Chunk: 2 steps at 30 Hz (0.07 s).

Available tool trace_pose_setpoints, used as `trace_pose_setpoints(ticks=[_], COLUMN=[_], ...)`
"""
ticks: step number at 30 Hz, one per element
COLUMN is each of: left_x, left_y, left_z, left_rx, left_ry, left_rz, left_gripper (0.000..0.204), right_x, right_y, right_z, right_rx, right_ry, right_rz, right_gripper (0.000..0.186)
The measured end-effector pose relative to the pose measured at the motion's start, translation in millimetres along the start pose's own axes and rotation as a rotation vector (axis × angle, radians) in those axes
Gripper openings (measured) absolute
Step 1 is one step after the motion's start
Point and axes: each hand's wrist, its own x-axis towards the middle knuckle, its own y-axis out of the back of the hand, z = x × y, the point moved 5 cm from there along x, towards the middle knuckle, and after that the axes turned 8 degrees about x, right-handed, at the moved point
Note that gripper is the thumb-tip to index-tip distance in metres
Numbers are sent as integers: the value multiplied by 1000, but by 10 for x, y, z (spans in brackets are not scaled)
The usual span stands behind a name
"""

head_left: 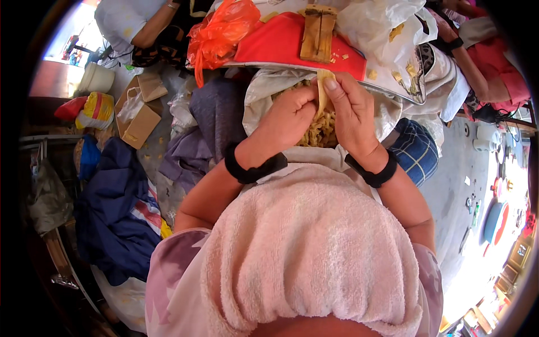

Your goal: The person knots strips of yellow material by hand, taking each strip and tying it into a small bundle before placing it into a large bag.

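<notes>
Pinched between both hands is a pale yellow, flat strip [322, 92], its upper end sticking up past the fingers. My left hand [287, 117] grips its left side with curled fingers. My right hand [355, 112] holds the other side, thumb pressed on it. Just beneath them, a white sack [257, 101] stands open in front of my lap, filled with crinkled yellow-brown pieces [320, 132] like the strip. What exactly the strip is, I cannot make out. A pink towel [314, 236] covers my front.
Ahead is a table with a red cloth [269, 45], a wooden block [318, 35], a red plastic bag [222, 36] and a clear plastic bag [387, 25]. Other people's arms [154, 25] show at both far sides. A cardboard box [137, 112] and dark blue cloth [115, 208] lie left.
</notes>
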Motion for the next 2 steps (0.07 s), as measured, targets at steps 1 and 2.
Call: trace_pose_setpoints(ticks=[1, 2], left_x=[-31, -23], left_y=[51, 51], left_z=[186, 189], left_rx=[520, 521], left_ry=[-330, -330], left_rz=[216, 215], left_gripper=[16, 16], right_x=[8, 15], right_y=[11, 15], right_z=[90, 92], right_rx=[36, 37], right_ry=[-166, -166], right_rz=[20, 21], right_gripper=[17, 17])
